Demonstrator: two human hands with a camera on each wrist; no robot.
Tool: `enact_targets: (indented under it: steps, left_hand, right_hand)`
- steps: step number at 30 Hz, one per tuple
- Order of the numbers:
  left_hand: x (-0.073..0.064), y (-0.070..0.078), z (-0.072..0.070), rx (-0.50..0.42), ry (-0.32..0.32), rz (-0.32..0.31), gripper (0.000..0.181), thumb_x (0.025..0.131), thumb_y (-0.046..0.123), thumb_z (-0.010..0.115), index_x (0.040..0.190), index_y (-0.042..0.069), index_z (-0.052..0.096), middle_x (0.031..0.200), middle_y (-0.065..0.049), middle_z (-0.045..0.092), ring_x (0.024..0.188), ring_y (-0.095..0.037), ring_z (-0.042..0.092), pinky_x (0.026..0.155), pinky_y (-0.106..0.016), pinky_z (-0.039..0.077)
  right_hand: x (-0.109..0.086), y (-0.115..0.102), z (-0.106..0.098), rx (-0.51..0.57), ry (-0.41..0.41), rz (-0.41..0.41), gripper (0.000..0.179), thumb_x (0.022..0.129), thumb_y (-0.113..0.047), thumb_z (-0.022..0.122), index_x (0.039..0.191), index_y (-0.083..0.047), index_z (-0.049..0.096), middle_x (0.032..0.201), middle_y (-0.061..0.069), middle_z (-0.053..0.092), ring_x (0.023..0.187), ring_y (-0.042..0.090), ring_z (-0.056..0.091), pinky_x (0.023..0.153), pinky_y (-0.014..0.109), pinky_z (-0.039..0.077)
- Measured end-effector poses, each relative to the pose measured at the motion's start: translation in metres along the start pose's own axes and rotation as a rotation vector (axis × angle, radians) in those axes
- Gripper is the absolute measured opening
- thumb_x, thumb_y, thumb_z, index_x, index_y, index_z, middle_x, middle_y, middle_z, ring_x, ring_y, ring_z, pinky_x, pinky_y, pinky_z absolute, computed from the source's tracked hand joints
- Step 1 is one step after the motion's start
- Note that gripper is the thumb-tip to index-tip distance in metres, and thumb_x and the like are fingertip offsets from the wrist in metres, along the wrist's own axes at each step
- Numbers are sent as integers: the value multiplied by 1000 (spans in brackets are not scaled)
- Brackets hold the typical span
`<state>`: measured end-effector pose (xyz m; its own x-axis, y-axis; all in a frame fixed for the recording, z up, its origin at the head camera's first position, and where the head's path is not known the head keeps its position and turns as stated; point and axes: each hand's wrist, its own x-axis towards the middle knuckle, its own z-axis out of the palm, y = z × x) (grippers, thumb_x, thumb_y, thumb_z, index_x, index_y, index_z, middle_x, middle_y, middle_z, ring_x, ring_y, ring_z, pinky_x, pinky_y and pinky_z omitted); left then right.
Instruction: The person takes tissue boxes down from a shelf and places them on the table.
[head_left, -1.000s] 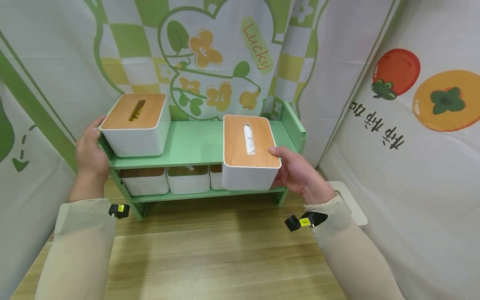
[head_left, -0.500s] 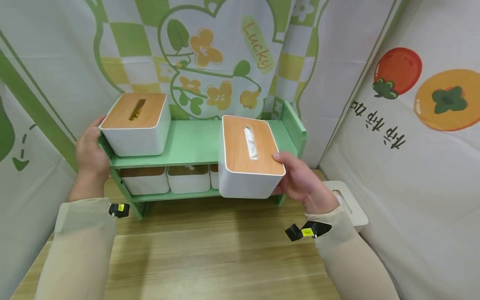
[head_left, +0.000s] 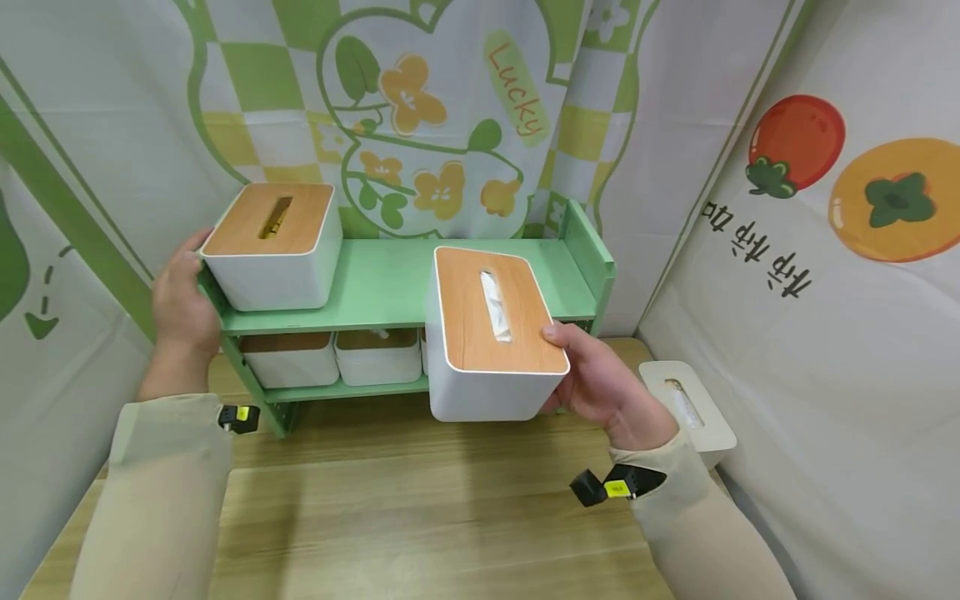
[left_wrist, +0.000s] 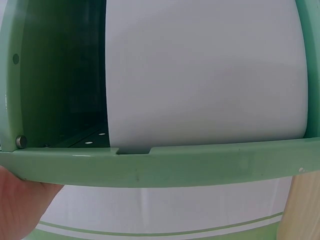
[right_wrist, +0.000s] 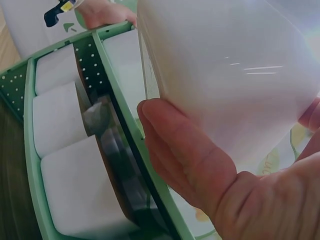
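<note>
My right hand point(head_left: 600, 379) holds a white tissue box point(head_left: 491, 396) by its right side, the thumb on the wood-look lid. White tissue shows in the lid's slot. The box is tilted in the air before a green two-tier shelf point(head_left: 386, 279); in the right wrist view, fingers point(right_wrist: 175, 135) lie against its white side. My left hand point(head_left: 183, 304) grips the shelf's left end panel, its fingertips mostly hidden. Beside that hand, another tissue box point(head_left: 273, 279) with something yellow in its slot stands on the top tier.
Several white boxes, one a wood-lidded box point(head_left: 288, 362), line the lower tier. A white tissue box point(head_left: 686, 408) lies on the wooden floor at right, by the fabric wall point(head_left: 840, 358). The shelf's right end panel point(head_left: 588, 250) rises above the top tier.
My right hand has brought the tissue box toward me and lower, away from the shelf, and tilted it a little. The left hand has stayed on the shelf's end.
</note>
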<state>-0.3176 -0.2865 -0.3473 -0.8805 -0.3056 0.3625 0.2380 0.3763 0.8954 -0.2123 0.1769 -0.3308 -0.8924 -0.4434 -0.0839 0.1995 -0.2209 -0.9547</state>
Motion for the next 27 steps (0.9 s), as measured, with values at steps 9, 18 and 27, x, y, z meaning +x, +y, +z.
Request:
enact_targets:
  steps: [9, 18, 27]
  left_hand:
    - [1, -2, 0, -11, -6, -1, 55, 104, 34, 15, 152, 35, 43, 155, 8, 38, 137, -6, 29, 114, -30, 18]
    - [0, -1, -1, -6, -18, -10, 56, 104, 34, 14, 152, 36, 42, 155, 9, 38, 137, -5, 28, 114, -30, 18]
    - [-1, -1, 0, -17, -6, 29, 56, 104, 35, 15, 152, 32, 44, 154, 7, 40, 135, -5, 32, 113, -28, 20]
  right_hand:
    - [-10, 9, 4, 5, 14, 53, 71, 97, -39, 44, 153, -1, 21, 131, 20, 58, 97, 26, 67, 73, 45, 57]
    - [-11, 29, 0, 34, -10, 113, 68, 100, -37, 42, 155, -4, 19, 135, 23, 55, 99, 28, 67, 76, 47, 56]
    - [-13, 41, -2, 41, -6, 142, 66, 100, -36, 42, 157, -11, 19, 137, 26, 52, 99, 29, 67, 73, 47, 56]
